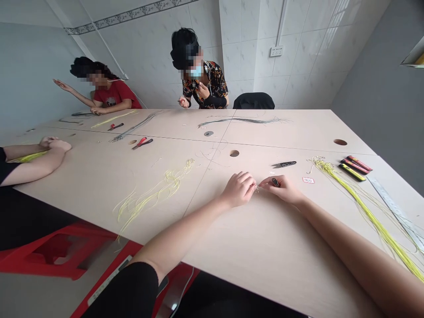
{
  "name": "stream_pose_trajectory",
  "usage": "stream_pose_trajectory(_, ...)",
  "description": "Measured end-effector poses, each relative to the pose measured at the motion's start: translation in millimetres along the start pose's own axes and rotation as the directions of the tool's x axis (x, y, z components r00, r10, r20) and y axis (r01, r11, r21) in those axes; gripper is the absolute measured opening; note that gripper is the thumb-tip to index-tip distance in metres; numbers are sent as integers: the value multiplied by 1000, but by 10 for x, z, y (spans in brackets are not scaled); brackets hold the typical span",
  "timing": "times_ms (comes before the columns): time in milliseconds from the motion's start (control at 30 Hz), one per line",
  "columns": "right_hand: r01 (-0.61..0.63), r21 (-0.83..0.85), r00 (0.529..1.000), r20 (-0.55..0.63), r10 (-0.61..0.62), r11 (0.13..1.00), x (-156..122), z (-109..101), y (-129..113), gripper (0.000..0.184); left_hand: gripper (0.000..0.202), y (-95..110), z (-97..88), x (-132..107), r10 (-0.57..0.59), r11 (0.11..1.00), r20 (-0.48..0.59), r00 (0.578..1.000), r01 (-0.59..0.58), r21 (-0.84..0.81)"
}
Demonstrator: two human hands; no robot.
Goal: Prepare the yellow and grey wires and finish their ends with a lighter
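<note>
My left hand (pixel 239 189) rests on the light wooden table (pixel 265 247) with its fingers curled and pinched together at the tips. What it pinches is too small to name. My right hand (pixel 281 187) lies just to its right, fingers closed round a small dark object (pixel 275 181) that I cannot make out. The fingertips of both hands almost meet. A loose bundle of yellow strings (pixel 155 190) lies to the left of my hands. A longer yellow bundle (pixel 367 212) runs along the table at the right.
Small black snips (pixel 284 164) lie beyond my right hand, near a small white tag (pixel 308 180). Red-and-black and yellow-and-black tools (pixel 355 166) and a metal ruler (pixel 397 214) lie at the right. Three other people sit round the table. Red stools (pixel 56 251) stand below left.
</note>
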State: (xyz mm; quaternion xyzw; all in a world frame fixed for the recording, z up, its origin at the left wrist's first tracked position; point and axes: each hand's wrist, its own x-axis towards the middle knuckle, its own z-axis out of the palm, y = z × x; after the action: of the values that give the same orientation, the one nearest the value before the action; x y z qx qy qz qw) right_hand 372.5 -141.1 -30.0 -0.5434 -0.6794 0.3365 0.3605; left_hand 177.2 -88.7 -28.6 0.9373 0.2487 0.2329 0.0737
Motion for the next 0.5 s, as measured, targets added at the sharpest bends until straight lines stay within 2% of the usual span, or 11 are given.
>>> stream_pose_trajectory(133, 68, -5, 996, 63, -67, 998, 5, 41, -7, 27, 15, 31, 50, -1, 5, 1000, 18, 1000, -5, -8)
stream_pose_trajectory(500, 99, -23, 989, 111, -96, 995, -2, 45, -21, 22, 18, 27, 72, -4, 14, 1000, 30, 999, -13, -14)
